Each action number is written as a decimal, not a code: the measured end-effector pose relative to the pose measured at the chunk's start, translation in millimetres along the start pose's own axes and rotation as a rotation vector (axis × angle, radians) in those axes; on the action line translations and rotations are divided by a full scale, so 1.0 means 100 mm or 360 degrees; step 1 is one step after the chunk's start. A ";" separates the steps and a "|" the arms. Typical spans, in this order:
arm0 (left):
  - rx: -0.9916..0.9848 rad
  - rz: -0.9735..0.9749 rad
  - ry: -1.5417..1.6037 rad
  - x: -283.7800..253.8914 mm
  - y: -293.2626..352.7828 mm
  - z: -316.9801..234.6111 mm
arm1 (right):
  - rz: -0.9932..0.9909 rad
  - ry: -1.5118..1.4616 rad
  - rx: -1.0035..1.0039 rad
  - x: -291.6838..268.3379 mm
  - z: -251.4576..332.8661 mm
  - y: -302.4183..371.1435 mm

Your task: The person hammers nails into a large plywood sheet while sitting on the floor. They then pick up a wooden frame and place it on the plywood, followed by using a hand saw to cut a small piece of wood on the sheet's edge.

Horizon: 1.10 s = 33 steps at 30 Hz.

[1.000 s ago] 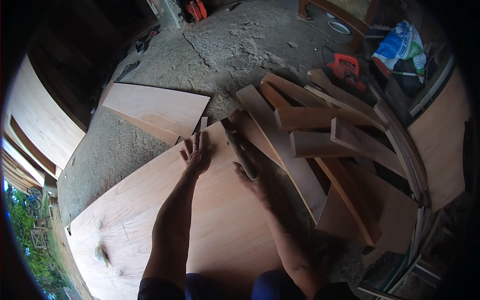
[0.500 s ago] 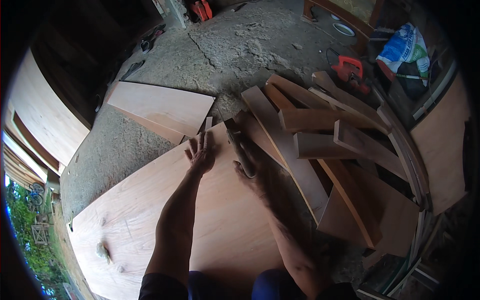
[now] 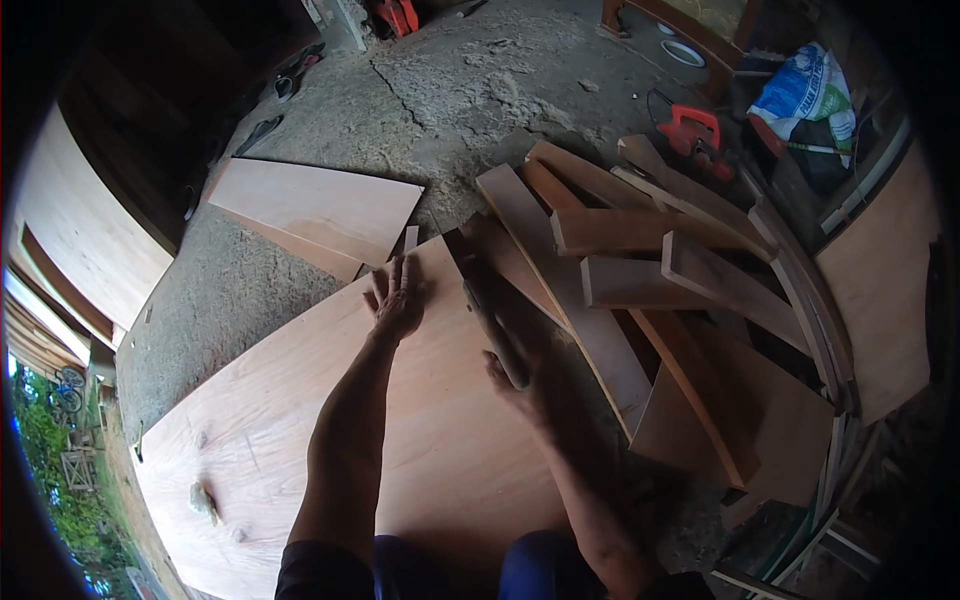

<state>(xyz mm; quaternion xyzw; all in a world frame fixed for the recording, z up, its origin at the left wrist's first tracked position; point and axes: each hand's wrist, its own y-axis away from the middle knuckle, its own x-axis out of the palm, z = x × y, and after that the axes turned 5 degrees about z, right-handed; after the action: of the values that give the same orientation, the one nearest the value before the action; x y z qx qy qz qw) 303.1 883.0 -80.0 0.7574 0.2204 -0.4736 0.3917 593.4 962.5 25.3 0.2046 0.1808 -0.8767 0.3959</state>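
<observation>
A large pale plywood sheet (image 3: 270, 420) stretches before me, reaching in under my knees. My left hand (image 3: 399, 303) lies on it near the far edge, fingers spread and pressing down. Along the sheet's right edge, my right hand (image 3: 518, 385) grips the handle of a handsaw (image 3: 492, 328). The saw points away from me, and its dark blade shows by the sheet's far right corner. Most of the blade and some of the gripping fingers are in shadow or hidden.
Right of the sheet lies a pile of cut boards (image 3: 620, 228). Beyond it are a red power tool (image 3: 692, 138) and a blue-and-white sack (image 3: 805, 95). Thin panels (image 3: 318, 200) rest on the rough concrete floor (image 3: 470, 90) ahead. More plywood (image 3: 95, 215) stands at left.
My right hand has drawn the handsaw back toward me along the sheet's right edge. My left hand stays on the sheet.
</observation>
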 end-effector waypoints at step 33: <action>-0.0046 0.0001 -0.0080 -0.11 -0.03 0.01 | 0.0086 -0.0906 0.0152 -0.43 -0.08 1.50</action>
<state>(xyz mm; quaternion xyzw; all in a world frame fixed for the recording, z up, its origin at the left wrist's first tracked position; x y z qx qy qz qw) 294.9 884.5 -71.5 0.7397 0.2170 -0.4890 0.4083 736.6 899.7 16.4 -0.0265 0.0154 -0.8956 0.4438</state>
